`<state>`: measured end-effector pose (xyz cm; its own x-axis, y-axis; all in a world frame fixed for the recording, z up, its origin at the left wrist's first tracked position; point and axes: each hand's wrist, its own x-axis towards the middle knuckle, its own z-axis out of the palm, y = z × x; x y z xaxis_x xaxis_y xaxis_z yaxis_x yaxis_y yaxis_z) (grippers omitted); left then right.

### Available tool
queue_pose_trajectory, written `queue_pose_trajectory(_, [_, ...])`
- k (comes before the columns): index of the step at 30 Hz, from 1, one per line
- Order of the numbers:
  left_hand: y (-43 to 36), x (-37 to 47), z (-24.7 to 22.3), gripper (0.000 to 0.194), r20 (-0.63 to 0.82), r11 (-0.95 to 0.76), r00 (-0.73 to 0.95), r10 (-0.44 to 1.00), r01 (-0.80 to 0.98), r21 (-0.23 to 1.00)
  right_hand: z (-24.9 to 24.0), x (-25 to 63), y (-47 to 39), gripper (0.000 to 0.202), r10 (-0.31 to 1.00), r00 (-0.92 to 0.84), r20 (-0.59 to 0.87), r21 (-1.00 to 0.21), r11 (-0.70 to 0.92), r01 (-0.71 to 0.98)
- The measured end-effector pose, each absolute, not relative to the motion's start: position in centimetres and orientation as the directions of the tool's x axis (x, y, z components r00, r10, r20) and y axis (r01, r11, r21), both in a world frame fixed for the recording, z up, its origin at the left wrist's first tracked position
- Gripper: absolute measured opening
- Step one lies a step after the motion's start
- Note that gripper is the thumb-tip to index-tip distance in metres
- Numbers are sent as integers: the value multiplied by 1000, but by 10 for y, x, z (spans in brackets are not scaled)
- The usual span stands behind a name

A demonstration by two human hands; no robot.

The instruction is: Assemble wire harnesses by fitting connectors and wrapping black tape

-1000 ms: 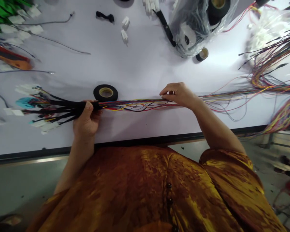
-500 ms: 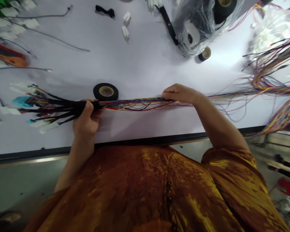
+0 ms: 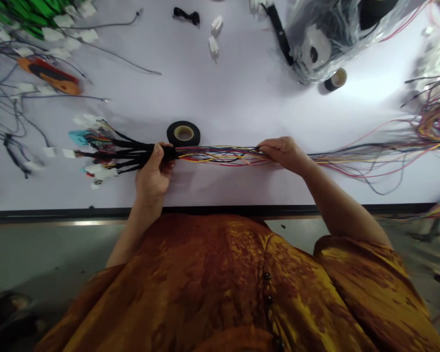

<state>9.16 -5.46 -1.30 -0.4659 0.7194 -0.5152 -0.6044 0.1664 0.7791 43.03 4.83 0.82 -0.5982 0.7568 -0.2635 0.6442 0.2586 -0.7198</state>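
Wire harness (image 3: 220, 155) lies left–right along the white table (image 3: 242, 107), just in front of the black tape roll (image 3: 183, 133). Left of the roll: black-wrapped branches fanning out to white and teal connectors (image 3: 90, 151). Right of the roll: loose multicoloured strands running off to the table's far right. Left hand (image 3: 154, 171) closed around the wrapped section beside the roll; right hand (image 3: 284, 152) pinches the bare strands, fingers curled. An orange-handled tool (image 3: 51, 77) lies far left of the roll.

White worktable (image 3: 242, 98) (brightly lit, dark front edge) above grey floor (image 3: 40, 254).
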Motion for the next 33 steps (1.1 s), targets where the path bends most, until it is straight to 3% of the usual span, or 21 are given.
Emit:
queue_pose_trajectory(5, [-60,85,-15,19,-520,259,-477,709,-509,821,-3,429,37,34,771,-618,-154,-664,383,642])
queue_pose_trajectory(8, [-79,62,-9,27,-612,478,-332,717,-405,779,-5,427,35,32,775,-618,-134,-652,400,644])
queue_pose_trajectory(10, [-95,46,1,37,-638,608,-192,746,-194,770,-5,427,34,28,793,-592,-145,-636,384,669])
queue_pose_trajectory(11, [-102,39,7,38,-591,596,-189,784,-39,802,-5,427,33,26,805,-572,-159,-623,368,691])
queue_pose_trajectory(14, [-105,29,18,24,-190,293,-261,947,450,844,-6,427,31,22,822,-540,-181,-575,357,736])
queue_pose_trajectory(16, [-94,28,17,23,-29,145,-197,980,607,781,-5,425,29,19,813,-556,-172,-537,396,745])
queue_pose_trajectory(23, [-52,17,-15,17,-71,-24,91,993,761,649,-4,421,21,19,840,-518,-163,-471,396,789])
queue_pose_trajectory(28, [-51,-4,-24,7,-89,-94,189,978,777,622,-12,421,14,23,895,-424,-136,-440,328,836])
queue_pose_trajectory(33, [-52,-16,-25,31,-22,-268,311,950,852,450,-18,422,10,22,895,-419,-152,-430,321,844])
